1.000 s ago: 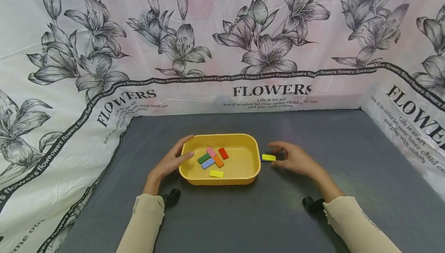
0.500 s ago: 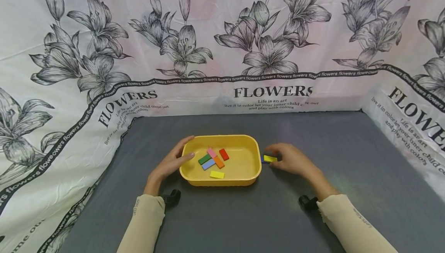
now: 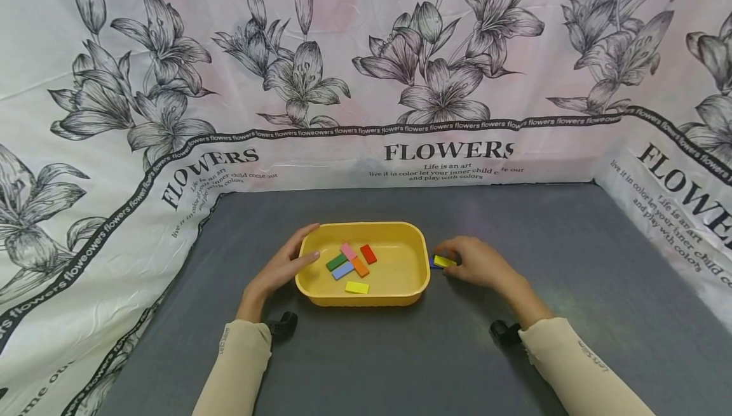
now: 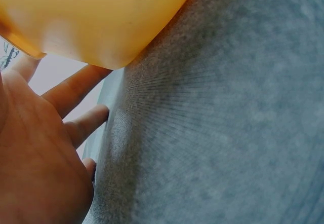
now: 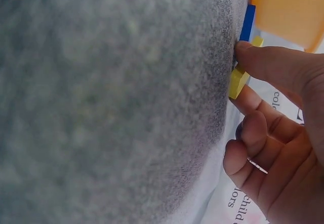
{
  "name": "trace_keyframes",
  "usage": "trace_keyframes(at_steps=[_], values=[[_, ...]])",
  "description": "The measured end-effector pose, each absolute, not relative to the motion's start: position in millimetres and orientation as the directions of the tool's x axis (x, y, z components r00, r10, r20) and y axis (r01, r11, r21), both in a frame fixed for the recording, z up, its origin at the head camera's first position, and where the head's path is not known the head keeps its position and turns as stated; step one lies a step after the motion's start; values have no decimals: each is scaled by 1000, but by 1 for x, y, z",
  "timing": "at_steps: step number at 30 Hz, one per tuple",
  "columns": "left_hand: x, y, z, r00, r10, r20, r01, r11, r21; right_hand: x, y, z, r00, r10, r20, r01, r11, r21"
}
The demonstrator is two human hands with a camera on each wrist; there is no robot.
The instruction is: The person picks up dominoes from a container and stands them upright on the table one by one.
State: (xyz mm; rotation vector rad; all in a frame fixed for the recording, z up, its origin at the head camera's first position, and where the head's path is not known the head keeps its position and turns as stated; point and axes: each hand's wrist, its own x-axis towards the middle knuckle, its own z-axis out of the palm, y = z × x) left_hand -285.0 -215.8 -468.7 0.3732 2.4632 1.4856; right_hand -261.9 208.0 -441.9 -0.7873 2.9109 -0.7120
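Observation:
My left hand [image 3: 280, 270] holds the left end of a yellow plastic tray [image 3: 397, 270], thumb over the rim and fingers along the outside wall. In the left wrist view those fingers reach up to the tray's underside [image 4: 101, 26]. Just right of the tray, my right hand [image 3: 483, 263] pinches a small yellow block [image 3: 443, 261] between thumb and index finger. Under its left part lies a blue block [image 3: 433, 263], close to the tray wall. The right wrist view shows the yellow block [image 5: 238, 82] tilted, with the blue block [image 5: 247, 24] beyond the thumb.
Inside the tray lie several small blocks: green [image 3: 336, 262], light blue [image 3: 342, 270], pink [image 3: 348, 251], orange [image 3: 360, 267], red [image 3: 368, 254] and yellow [image 3: 357, 287]. A dark grey cloth [image 3: 389, 359] covers the table. Flower-printed sheeting [image 3: 320, 155] stands behind and at both sides.
My right hand has moved slightly left and closed its thumb and index finger on the yellow block, which has turned a little. The left hand and tray stay in place.

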Motion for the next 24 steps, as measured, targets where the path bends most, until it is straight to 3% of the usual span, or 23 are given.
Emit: trace_keyframes(at_steps=[24], values=[[-286,-216,-471,-940,332,-72,90,449,889,-258,223,-446,-916,-383,119,-377,722,-581]])
